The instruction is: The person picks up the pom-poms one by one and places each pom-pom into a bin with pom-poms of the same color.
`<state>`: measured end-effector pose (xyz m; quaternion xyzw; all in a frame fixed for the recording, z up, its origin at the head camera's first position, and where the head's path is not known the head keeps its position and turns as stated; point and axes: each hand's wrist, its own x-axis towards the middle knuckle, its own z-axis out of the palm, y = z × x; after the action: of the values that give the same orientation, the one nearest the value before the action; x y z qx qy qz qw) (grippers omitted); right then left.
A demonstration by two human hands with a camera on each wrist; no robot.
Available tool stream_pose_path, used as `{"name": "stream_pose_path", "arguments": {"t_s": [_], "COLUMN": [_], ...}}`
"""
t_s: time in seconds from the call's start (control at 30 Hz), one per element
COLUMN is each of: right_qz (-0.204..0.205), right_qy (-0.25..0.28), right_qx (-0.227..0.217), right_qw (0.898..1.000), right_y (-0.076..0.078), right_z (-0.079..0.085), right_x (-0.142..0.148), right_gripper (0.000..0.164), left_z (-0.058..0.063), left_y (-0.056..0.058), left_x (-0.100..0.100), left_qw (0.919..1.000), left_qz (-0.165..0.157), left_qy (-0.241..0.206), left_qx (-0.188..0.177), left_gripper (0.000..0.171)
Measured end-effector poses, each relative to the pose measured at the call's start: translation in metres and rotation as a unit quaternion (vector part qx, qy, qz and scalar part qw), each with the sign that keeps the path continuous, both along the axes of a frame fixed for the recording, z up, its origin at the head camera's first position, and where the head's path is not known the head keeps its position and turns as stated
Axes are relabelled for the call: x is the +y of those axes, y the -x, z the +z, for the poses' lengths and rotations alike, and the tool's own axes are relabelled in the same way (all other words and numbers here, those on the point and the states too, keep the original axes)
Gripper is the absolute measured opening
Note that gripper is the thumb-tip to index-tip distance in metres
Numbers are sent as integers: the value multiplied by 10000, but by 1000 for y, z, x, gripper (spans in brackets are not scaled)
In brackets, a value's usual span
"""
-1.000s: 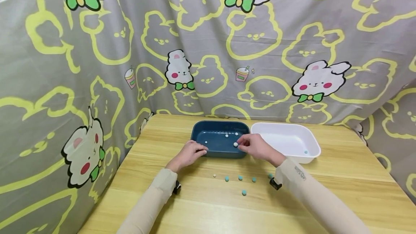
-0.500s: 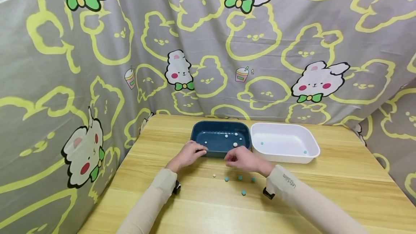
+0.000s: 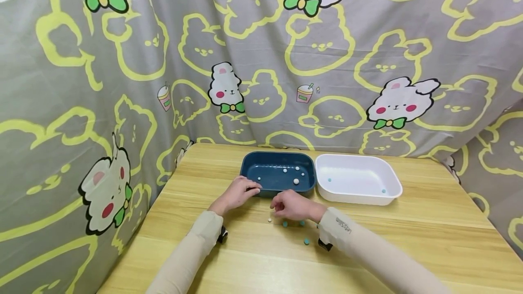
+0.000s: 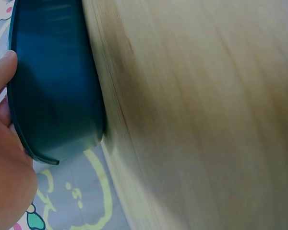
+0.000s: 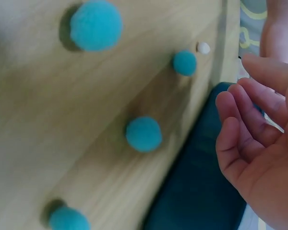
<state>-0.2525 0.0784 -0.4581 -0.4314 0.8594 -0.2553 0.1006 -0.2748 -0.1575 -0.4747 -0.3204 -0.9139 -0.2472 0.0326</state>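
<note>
My left hand [image 3: 237,193] grips the near left rim of a dark blue tray [image 3: 273,181], thumb on the tray's outer wall [image 4: 57,86] and fingers behind the rim. Several white pompoms, the biggest [image 3: 296,181] near the right end, lie in this tray. Just in front of it hovers my right hand [image 3: 293,205], palm down. In the right wrist view its fingers [image 5: 252,108] are loosely bent, with nothing between them and the thumb. A small white pompom [image 3: 269,220] lies on the table by its fingertips, close to a turquoise pompom [image 5: 184,63].
A white tray [image 3: 355,178] stands against the blue one's right side, holding turquoise pompoms [image 3: 383,191]. More turquoise pompoms [image 3: 306,242] are scattered on the wooden table [image 3: 253,257] under and before my right forearm. A patterned curtain [image 3: 261,121] hangs behind and at the left.
My right hand has left the blue tray's right end and moved left and nearer, toward the small white pompom. Pompoms it covered in both trays now show. My left hand stays put.
</note>
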Motion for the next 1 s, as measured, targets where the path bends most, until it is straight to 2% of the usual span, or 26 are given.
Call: {"name": "stream_pose_path", "arguments": {"t_s": [0.5, 0.77, 0.9, 1.0], "right_qz": [127, 401, 586, 510], "right_qy": [-378, -293, -238, -331], "right_qx": [-494, -402, -213, -220], "right_qw": [9980, 9980, 9978, 9979], "right_y": [11, 12, 13, 13], "right_z": [-19, -22, -24, -26], "right_x": [-12, -14, -14, -16], "right_gripper": [17, 15, 15, 13], "left_z": [1, 0, 0, -1], "left_y": [0, -1, -1, 0], "left_x": [1, 0, 0, -1], "left_qw": [9999, 9999, 9999, 9999], "left_qz": [-35, -53, -34, -45], "left_qy": [115, 80, 48, 38], "left_qx": [48, 88, 82, 106], "left_gripper": [24, 24, 24, 24]}}
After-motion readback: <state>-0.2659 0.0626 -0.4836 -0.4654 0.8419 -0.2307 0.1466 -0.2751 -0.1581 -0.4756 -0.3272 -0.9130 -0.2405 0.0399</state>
